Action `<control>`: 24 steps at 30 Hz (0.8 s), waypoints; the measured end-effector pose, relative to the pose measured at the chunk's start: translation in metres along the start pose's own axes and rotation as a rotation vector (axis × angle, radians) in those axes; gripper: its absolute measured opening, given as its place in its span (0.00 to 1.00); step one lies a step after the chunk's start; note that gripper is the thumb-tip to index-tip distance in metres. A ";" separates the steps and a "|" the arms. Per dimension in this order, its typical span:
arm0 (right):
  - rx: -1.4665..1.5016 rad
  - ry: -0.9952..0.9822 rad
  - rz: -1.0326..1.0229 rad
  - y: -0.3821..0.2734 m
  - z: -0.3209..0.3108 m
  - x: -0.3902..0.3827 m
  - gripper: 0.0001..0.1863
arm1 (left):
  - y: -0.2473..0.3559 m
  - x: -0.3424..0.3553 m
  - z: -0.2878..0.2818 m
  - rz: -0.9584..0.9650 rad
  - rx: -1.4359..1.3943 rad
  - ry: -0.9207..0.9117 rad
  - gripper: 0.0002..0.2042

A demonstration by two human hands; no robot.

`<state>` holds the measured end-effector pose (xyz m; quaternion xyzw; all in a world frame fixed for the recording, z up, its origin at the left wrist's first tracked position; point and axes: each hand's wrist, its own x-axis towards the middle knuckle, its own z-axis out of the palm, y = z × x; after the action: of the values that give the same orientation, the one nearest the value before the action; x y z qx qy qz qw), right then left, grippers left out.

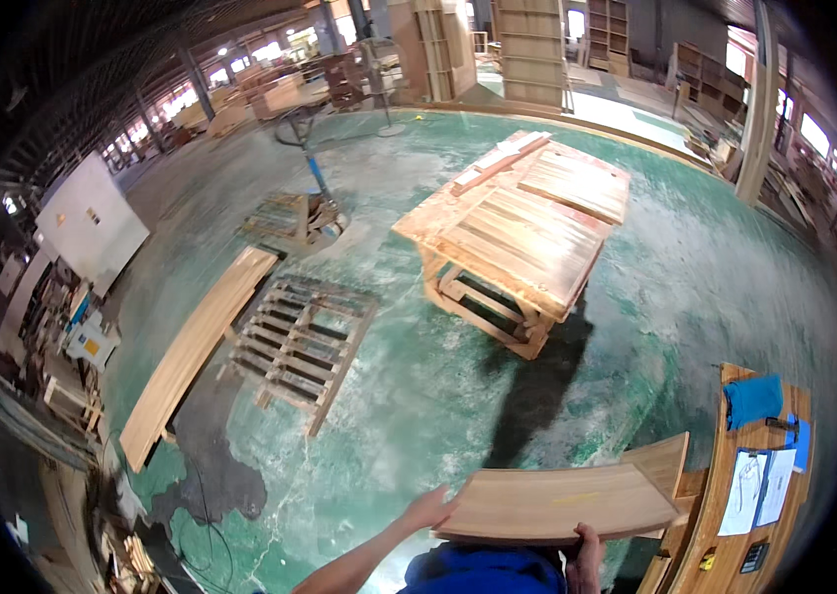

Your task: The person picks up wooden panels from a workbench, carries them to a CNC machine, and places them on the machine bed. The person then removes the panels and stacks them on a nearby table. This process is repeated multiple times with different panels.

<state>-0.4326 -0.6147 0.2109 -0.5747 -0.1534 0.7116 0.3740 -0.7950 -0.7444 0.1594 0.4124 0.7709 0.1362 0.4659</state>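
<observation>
A pale wooden board is held level in front of my body, above the floor. My left hand grips its left end, with the fingertips partly hidden at the edge. Around the near edge, toward the right, my right hand is closed, its fingers partly under the wood. Behind the board's right end a second wooden panel sticks out at a slant; what it rests on is hidden.
On the right, a wooden table carries a blue cloth, papers, a tape measure and a calculator. Ahead, panels lie on a low wooden stand. A slatted pallet and a long board stack are left.
</observation>
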 end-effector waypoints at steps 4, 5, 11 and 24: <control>-0.067 0.051 -0.123 -0.068 0.041 0.088 0.24 | 0.152 0.077 -0.006 0.410 -0.029 -0.069 0.34; -0.077 0.034 -0.133 -0.079 0.036 0.121 0.22 | 0.195 0.087 0.007 0.528 0.047 -0.001 0.31; -0.268 0.038 -0.019 -0.236 0.062 0.248 0.14 | 0.392 0.249 0.039 0.796 0.275 -0.214 0.22; -0.773 0.173 -0.554 -0.473 0.105 0.541 0.36 | 0.728 0.518 -0.168 0.474 -0.693 -0.199 0.23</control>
<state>-0.3942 0.1088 0.1676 -0.6663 -0.5222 0.4257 0.3196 -0.6808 0.1331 0.3669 0.4085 0.5149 0.4499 0.6046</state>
